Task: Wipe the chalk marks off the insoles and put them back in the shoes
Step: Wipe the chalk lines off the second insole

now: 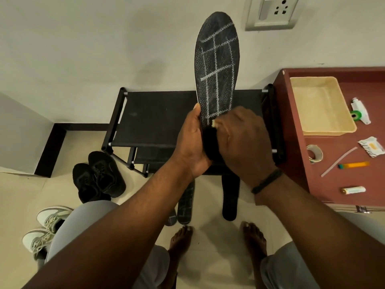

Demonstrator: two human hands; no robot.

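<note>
A black insole (216,65) with a white chalk grid stands upright in front of me. My left hand (192,142) grips its heel end from the left. My right hand (243,140) presses on the lower part of the insole with curled fingers; a small pale piece (214,123) shows at the fingertips, and what it is I cannot tell. On the floor lie a second chalk-marked insole (186,205) and a plain black insole (230,197). A pair of black shoes (98,176) sits on the floor at the left.
A black fabric shoe rack (150,117) stands against the wall. White and grey sneakers (45,228) lie at the lower left. A maroon table (337,155) on the right holds a beige tray (320,105), tape and small items. My bare feet (181,240) are below.
</note>
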